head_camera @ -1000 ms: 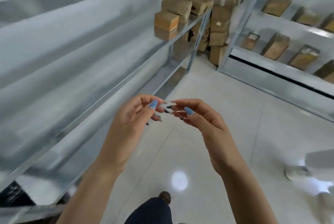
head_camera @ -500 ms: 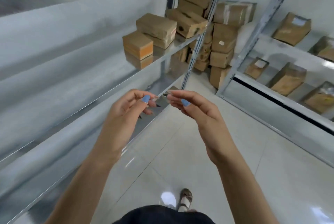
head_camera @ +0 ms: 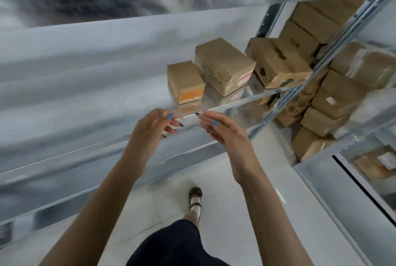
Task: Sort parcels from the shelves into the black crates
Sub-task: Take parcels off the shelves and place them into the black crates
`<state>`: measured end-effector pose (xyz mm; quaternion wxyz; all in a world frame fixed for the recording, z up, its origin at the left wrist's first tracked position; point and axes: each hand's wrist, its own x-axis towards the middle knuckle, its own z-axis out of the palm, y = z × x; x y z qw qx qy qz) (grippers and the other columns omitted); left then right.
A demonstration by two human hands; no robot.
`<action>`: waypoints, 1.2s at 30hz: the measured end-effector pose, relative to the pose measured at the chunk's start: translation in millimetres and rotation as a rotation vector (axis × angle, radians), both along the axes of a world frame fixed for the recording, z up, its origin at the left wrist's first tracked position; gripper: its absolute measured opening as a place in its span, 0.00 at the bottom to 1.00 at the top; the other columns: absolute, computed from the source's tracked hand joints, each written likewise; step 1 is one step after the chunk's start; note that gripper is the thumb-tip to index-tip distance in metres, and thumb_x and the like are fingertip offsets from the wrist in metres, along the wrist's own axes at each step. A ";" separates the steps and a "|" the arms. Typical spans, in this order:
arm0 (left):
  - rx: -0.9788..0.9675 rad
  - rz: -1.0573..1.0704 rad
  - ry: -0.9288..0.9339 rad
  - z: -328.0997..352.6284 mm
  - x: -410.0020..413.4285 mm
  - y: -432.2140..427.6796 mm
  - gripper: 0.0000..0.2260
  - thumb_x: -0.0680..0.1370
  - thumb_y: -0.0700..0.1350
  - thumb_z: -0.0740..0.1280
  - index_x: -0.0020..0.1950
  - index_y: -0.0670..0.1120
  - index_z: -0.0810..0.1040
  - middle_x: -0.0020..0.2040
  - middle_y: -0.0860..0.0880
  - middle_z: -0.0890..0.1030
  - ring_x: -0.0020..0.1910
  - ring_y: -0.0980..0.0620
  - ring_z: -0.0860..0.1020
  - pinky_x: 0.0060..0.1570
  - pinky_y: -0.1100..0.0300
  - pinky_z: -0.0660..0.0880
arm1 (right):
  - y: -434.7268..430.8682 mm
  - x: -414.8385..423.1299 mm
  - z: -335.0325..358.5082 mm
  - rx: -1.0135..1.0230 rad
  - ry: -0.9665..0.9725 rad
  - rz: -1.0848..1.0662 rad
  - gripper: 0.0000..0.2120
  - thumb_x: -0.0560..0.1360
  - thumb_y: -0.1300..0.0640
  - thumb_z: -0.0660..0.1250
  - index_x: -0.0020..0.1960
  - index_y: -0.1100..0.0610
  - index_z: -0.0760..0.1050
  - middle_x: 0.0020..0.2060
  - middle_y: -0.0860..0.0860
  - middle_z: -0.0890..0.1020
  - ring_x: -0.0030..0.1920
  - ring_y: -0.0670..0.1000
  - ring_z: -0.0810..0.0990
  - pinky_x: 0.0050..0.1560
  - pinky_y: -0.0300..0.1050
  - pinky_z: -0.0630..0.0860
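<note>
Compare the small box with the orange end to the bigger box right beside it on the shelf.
The small box shows an orange end face; the bigger box shows a pale label with a red stripe. The small box is shorter and lower; the bigger box is longer and stands taller. Both are brown cardboard on the same metal shelf.

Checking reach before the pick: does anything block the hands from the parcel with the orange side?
Nothing visible does. The left hand and right hand hover empty at the shelf edge; the parcel sits just behind it, bare shelf between.
</note>
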<state>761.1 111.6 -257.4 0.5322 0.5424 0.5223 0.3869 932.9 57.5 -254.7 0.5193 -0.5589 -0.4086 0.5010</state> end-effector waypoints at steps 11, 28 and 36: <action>-0.443 0.369 -0.055 -73.7 90.8 226.3 0.27 0.83 0.55 0.56 0.78 0.44 0.55 0.79 0.46 0.55 0.76 0.43 0.58 0.73 0.47 0.58 | 258.9 67.3 -74.8 -0.261 -0.172 0.093 0.26 0.82 0.53 0.57 0.78 0.51 0.55 0.75 0.53 0.64 0.75 0.55 0.63 0.75 0.56 0.58; -0.295 0.535 -0.210 -57.2 160.1 136.9 0.19 0.81 0.62 0.50 0.65 0.55 0.69 0.59 0.51 0.78 0.51 0.61 0.77 0.44 0.68 0.72 | 210.6 109.6 -49.4 -0.171 -0.014 0.400 0.16 0.81 0.45 0.52 0.69 0.37 0.61 0.68 0.42 0.66 0.67 0.44 0.68 0.74 0.52 0.63; -0.190 0.511 -0.189 -17.5 233.5 19.4 0.28 0.73 0.70 0.54 0.71 0.61 0.63 0.63 0.55 0.75 0.61 0.54 0.76 0.62 0.51 0.74 | 111.1 202.7 6.3 -0.207 0.165 0.394 0.17 0.82 0.46 0.50 0.70 0.41 0.62 0.70 0.42 0.69 0.70 0.45 0.68 0.70 0.49 0.67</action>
